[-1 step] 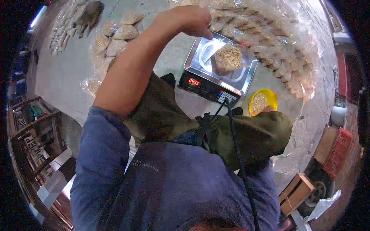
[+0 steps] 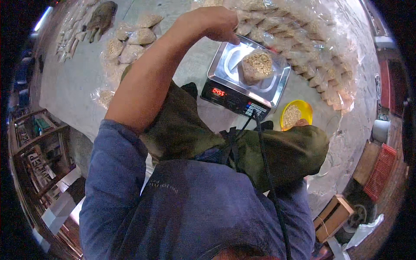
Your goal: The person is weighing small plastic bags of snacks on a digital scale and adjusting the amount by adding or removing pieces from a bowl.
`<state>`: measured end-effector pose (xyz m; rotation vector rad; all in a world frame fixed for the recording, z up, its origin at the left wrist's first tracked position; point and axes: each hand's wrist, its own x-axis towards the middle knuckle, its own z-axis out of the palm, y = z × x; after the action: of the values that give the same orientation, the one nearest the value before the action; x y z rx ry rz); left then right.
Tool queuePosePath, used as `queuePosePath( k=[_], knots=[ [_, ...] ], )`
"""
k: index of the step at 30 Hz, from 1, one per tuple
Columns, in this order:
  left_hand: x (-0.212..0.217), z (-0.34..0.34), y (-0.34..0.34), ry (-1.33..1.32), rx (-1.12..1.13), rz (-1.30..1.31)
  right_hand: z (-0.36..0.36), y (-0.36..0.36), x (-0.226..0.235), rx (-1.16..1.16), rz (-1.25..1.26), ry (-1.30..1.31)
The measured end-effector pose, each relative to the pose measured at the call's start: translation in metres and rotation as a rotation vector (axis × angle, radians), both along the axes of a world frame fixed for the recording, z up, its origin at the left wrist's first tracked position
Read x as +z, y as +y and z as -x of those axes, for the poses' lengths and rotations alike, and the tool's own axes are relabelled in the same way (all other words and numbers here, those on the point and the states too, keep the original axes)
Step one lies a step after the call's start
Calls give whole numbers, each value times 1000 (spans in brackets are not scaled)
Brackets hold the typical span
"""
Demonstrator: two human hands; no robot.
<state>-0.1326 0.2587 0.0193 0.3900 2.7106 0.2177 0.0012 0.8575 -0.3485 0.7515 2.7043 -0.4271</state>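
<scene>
A clear plastic bag of pale, grain-like pieces (image 2: pixel 257 67) rests on the steel pan of a digital scale (image 2: pixel 236 96) with a red lit display. My left hand (image 2: pixel 219 24) reaches over the scale's far left corner, its thumb pointing down by the pan edge. The back of that hand hides its other fingers, so whatever they touch is out of sight. To the right of the scale, my right hand (image 2: pixel 302 123) grips the near rim of a yellow bowl (image 2: pixel 308 111) that holds more of the pale pieces. My right knee covers most of that hand.
Filled clear bags (image 2: pixel 316 56) lie in rows beyond and right of the scale. More bags (image 2: pixel 141 37) sit at the left, near a dark brown lumpy object (image 2: pixel 102 19). A black cable (image 2: pixel 265 160) crosses my lap. A wooden box (image 2: pixel 333 218) and red crate (image 2: pixel 380 171) stand at the right.
</scene>
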Motion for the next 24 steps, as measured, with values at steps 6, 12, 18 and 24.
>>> queuePosePath(
  k=[6, 12, 18, 24],
  knots=[
    [-15, 5, 2, 52, -52, -23, -9, -3, 0, 10, -53, -43],
    [8, -5, 5, -61, -35, -7, -13, -6, 0, 24, -95, -73],
    [12, -6, 5, -80, -48, 5, -12, -9, -1, 44, -127, -97],
    [3, -1, 3, -66, -82, 1, -11, -10, 0, 58, -166, -126]
  ],
)
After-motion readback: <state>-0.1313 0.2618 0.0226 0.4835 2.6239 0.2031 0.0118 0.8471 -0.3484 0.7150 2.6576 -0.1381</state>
